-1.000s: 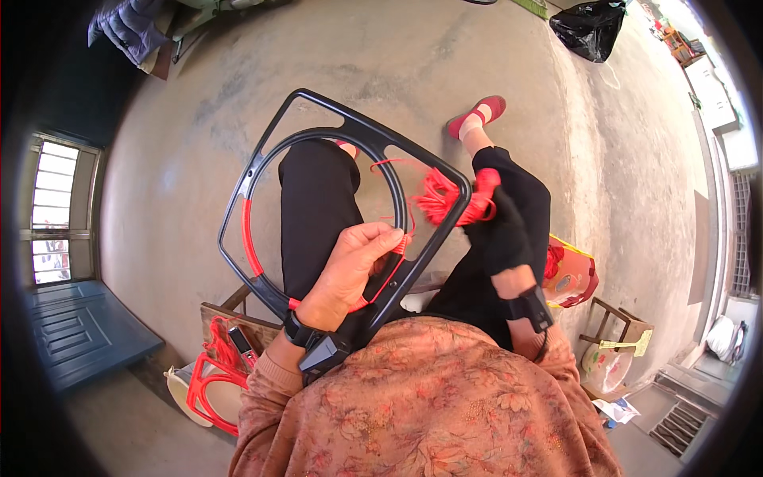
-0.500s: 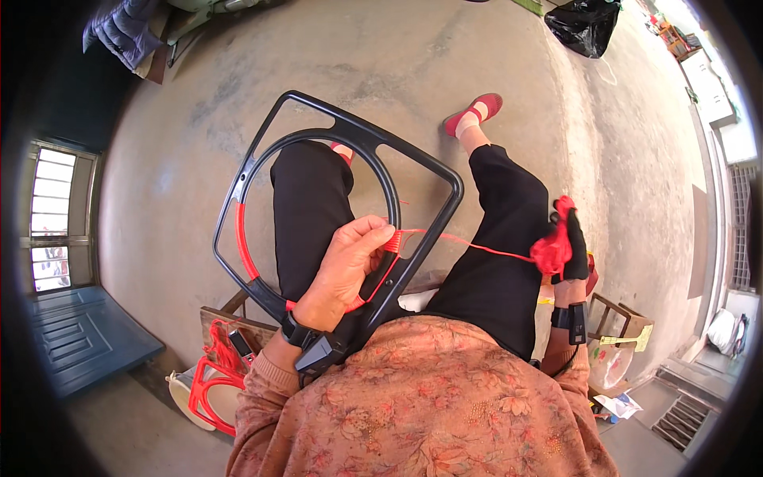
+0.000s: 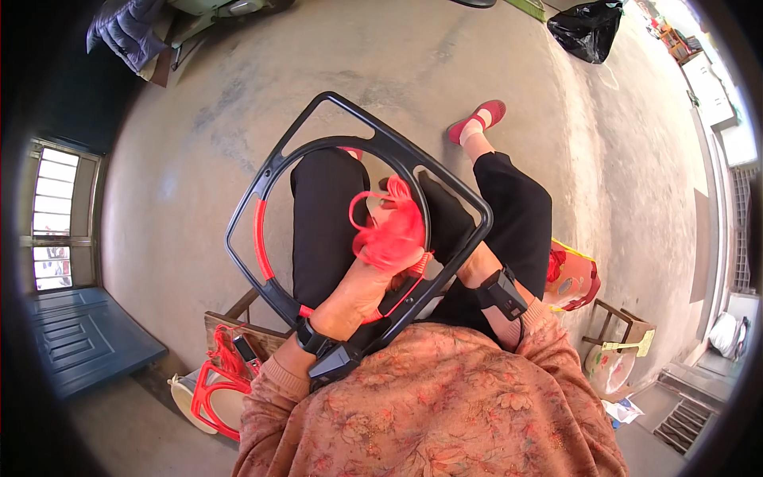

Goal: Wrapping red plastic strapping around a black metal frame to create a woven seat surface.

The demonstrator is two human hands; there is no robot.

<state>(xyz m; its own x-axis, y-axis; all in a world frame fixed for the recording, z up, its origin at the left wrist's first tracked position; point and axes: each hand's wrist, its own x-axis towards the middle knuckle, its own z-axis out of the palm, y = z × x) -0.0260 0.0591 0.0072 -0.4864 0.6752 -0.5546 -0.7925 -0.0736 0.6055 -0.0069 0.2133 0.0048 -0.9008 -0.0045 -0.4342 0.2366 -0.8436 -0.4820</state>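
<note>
Frame (image 3: 270, 171) black, on lap | left hand (image 3: 358, 290) grips its near edge | right hand (image 3: 413, 219) (behind ring) clutches red cord (image 3: 389, 230)

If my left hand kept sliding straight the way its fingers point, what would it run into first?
Most likely the bundle of red cord, which sits right at the fingertips of the left hand, inside the black frame. Depth is hard to judge; they may already touch.

1. Bare grey concrete floor (image 3: 199, 143), stained in patches.
2. A black bag (image 3: 586, 30) lies on it at the far side.
3. A blue door panel (image 3: 79, 342) lies flat at left.
4. A small wooden stool (image 3: 612, 326) stands at right.
</note>
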